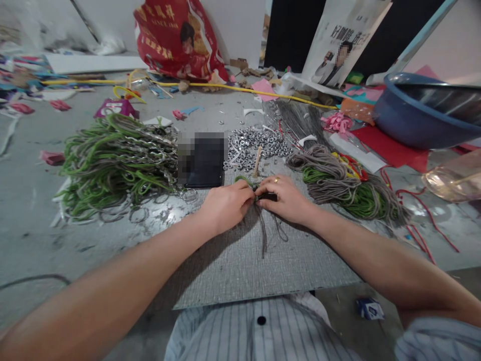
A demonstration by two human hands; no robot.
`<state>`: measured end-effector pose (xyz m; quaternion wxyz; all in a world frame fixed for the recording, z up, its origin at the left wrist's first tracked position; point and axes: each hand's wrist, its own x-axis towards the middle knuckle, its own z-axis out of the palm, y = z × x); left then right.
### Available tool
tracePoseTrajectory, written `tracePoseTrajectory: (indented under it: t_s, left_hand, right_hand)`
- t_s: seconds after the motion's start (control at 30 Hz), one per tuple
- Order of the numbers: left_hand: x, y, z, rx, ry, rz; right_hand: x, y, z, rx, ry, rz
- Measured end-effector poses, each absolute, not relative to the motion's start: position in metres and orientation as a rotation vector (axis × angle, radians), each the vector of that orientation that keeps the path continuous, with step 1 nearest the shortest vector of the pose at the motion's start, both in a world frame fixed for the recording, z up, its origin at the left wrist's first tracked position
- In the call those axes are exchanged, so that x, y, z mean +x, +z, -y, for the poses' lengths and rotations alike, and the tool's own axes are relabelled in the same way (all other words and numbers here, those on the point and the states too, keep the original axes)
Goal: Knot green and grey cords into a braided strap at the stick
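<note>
My left hand (229,206) and my right hand (284,199) meet over the front of the table. The fingers of both are pinched together on a thin grey cord (263,233), whose ends hang down toward me. A small green cord loop (242,179) sticks out beyond the fingertips. Something short and dark (268,197) shows under my right fingers; its kind is unclear. The exact spot where the cord is gripped is hidden by the fingers. Just past my hands lies a spread of small metal nuts (255,143), with a thin wooden stick (257,161) at its near edge.
A heap of green and grey cords with metal chains (120,163) lies left, beside a dark phone-like slab (206,160). Bundled cords (330,175) and grey wires (300,120) lie right. Behind are a red bag (176,40), a yellow cable (240,90) and a blue basin (413,120).
</note>
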<state>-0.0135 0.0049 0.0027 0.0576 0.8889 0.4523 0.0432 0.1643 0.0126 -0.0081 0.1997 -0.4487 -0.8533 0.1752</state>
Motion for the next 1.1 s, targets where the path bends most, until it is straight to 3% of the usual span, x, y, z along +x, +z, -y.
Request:
tracePoseTrajectory:
  t_s: [0.5, 1.1]
  left_hand:
    - [-0.0127, 0.0014, -0.0036, 2.680, 0.172, -1.382]
    - [-0.0122, -0.0019, -0.0044, 2.718, 0.180, -1.396]
  right_hand:
    - [0.1669, -0.0025, -0.0123, -1.211, 0.576, 2.296]
    - [0.1687, -0.0102, -0.0153, -1.111, 0.321, 2.480]
